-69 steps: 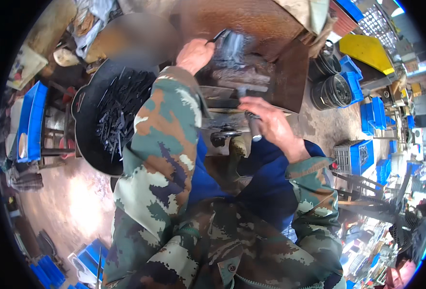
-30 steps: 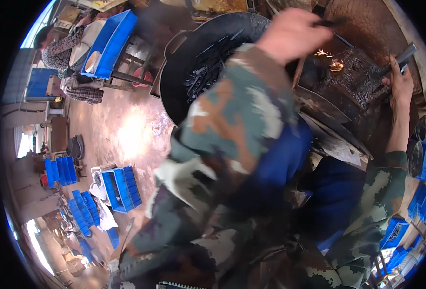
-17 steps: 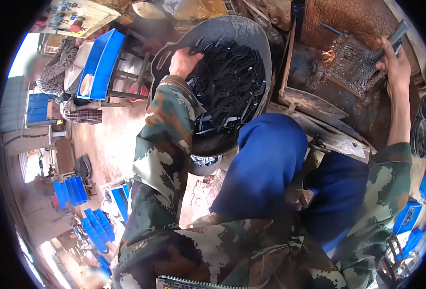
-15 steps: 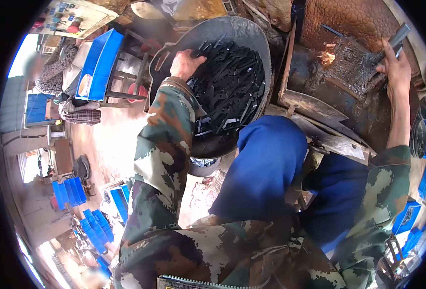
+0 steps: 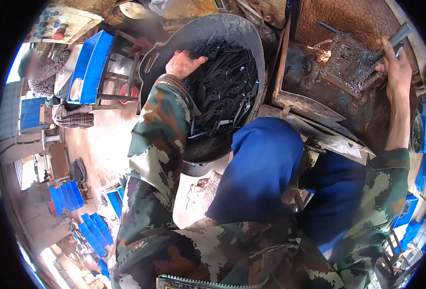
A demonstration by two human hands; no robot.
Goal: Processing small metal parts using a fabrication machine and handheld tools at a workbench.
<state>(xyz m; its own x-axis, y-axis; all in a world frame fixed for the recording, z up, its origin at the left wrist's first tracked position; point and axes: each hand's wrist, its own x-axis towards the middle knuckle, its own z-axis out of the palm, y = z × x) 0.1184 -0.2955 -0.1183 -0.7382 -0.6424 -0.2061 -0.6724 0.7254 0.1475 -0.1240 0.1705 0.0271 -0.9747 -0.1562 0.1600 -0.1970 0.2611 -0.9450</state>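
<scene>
A large black basin (image 5: 201, 153) at the upper middle holds a heap of flat, narrow black pieces (image 5: 227, 79). My left hand (image 5: 183, 65) is over the left side of this heap. Its thumb points right, apart from the bent fingers, whose tips are hidden; no held piece shows. On the far right, my right hand (image 5: 397, 72) is closed round a grey metal handle (image 5: 399, 33). Left of that hand lies a block coated in wet brown sludge (image 5: 345, 62), inside a rusty metal trough (image 5: 309, 102). A bright orange glint shows on the block's left end.
My blue-trousered knees (image 5: 268, 149) are close below the basin and trough. The trough's front plate (image 5: 336, 137) has a jagged edge. At left are a long blue bin (image 5: 90, 70) on a rack, a control panel with knobs (image 5: 61, 24) and a person (image 5: 49, 74). Blue bins (image 5: 67, 196) stand at lower left.
The view has shifted slightly, and the basin appears further left. My left hand's thumb lies a little further from the fingers. My right hand keeps its hold on the metal handle.
</scene>
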